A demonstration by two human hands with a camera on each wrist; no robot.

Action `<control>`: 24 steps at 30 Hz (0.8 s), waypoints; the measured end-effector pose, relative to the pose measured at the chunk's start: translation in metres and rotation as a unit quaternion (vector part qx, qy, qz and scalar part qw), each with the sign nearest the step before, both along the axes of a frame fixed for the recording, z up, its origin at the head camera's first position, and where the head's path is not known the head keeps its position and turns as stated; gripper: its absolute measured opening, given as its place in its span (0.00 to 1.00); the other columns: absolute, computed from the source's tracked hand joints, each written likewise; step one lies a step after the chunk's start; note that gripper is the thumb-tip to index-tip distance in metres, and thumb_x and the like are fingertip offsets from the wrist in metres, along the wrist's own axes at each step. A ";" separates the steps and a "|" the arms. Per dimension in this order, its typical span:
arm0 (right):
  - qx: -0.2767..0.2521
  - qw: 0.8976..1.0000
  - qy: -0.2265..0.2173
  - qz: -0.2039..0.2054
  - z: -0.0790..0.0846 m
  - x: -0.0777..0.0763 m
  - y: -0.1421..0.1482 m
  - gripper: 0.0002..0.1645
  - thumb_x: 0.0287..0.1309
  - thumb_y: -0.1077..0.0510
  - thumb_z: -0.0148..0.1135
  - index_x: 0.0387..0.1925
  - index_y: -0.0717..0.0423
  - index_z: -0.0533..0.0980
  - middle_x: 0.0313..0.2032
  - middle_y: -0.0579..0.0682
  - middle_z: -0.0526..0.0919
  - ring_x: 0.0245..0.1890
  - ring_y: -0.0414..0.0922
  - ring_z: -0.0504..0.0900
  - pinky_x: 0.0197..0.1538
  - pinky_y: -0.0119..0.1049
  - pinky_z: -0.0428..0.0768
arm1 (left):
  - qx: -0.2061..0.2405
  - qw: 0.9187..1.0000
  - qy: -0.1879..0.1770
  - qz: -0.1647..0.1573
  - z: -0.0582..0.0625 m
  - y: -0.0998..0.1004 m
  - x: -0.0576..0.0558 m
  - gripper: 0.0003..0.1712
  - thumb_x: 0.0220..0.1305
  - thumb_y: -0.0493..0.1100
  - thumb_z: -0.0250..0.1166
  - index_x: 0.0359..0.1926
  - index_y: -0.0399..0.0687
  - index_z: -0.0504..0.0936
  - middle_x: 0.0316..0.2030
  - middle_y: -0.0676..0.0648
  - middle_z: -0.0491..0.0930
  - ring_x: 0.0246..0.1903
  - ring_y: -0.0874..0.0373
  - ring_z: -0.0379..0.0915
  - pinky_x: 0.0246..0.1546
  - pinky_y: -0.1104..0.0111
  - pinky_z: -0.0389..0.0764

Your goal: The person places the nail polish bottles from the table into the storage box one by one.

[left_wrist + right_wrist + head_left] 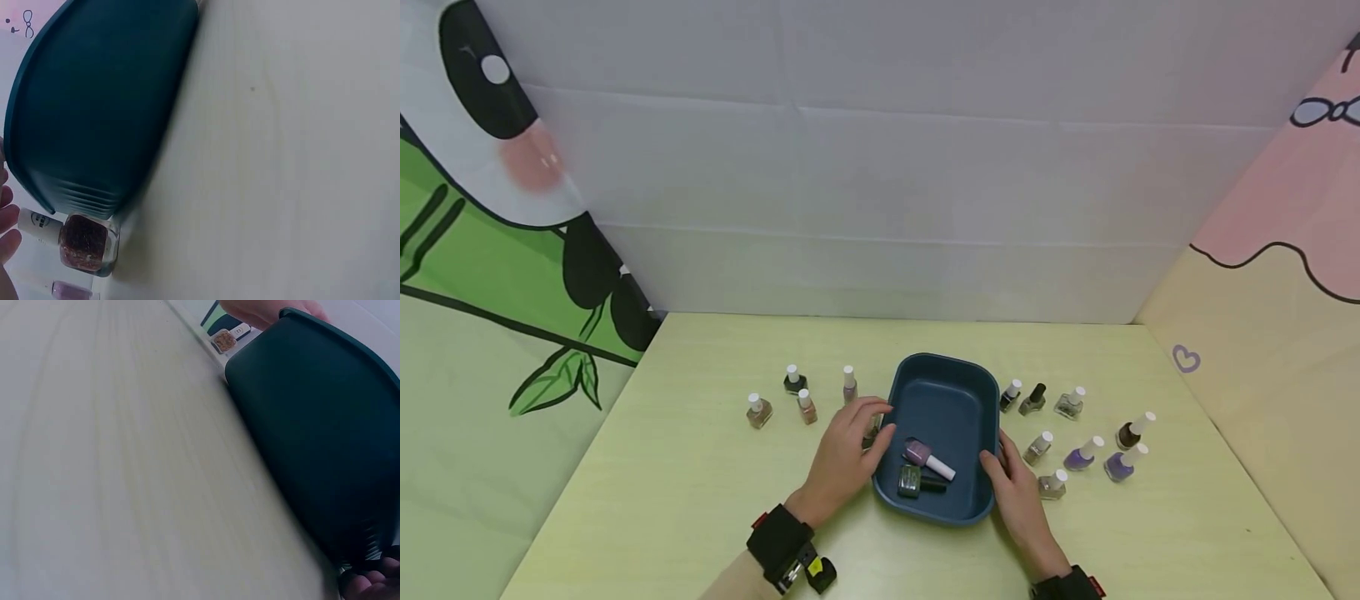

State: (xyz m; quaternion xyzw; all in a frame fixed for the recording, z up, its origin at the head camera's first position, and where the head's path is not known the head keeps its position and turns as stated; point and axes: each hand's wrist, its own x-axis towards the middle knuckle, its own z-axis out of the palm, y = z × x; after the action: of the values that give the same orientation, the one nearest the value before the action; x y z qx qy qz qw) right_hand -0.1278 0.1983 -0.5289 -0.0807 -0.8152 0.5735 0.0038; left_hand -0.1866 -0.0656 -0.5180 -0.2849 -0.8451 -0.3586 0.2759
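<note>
A dark blue tray (947, 400) sits between both hands in the head view. Inside lie a purple nail polish bottle (917, 452) with a white cap and a dark green nail polish bottle (910, 481) with a black cap. My left hand (842, 446) is at the tray's left rim, fingers loosely extended, thumb reaching over the edge. Close by its fingers, a dark red glitter nail polish bottle (84, 244) stands beside the tray, partly hidden in the head view. My right hand (1021, 496) grips the tray's right side, thumb on the rim, fingers outside.
Several nail polish bottles stand left of the tray, among them a brown one (758, 411) and a dark one (795, 382). More stand to the right, including a purple one (1079, 456) and a clear one (1068, 406). Fabric walls (880, 183) border the pale table (700, 500).
</note>
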 end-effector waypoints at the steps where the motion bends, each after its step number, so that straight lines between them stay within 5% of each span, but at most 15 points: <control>1: 0.001 1.000 0.000 0.000 0.000 0.000 0.000 0.37 0.78 0.46 0.51 0.81 0.52 0.57 0.71 0.63 0.71 0.69 0.58 0.73 0.69 0.55 0.72 | 0.003 1.000 -0.002 0.003 0.000 -0.001 0.000 0.15 0.65 0.40 0.71 0.51 0.40 0.84 0.51 0.45 0.83 0.53 0.51 0.80 0.57 0.55 0.79; 24: -0.003 1.000 -0.004 -0.005 -0.003 -0.004 0.000 0.36 0.78 0.46 0.52 0.80 0.50 0.58 0.72 0.62 0.70 0.70 0.58 0.72 0.69 0.57 0.71 | 0.033 0.999 -0.036 0.023 -0.011 -0.007 0.003 0.14 0.65 0.37 0.71 0.50 0.40 0.83 0.48 0.46 0.82 0.50 0.54 0.81 0.51 0.59 0.83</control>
State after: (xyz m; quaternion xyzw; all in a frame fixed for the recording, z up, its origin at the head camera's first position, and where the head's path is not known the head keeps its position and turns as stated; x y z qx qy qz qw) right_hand -0.1315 0.1988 -0.5324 -0.0873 -0.8132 0.5753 0.0036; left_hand -0.1837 -0.0728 -0.5285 -0.2429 -0.8483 -0.3902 0.2628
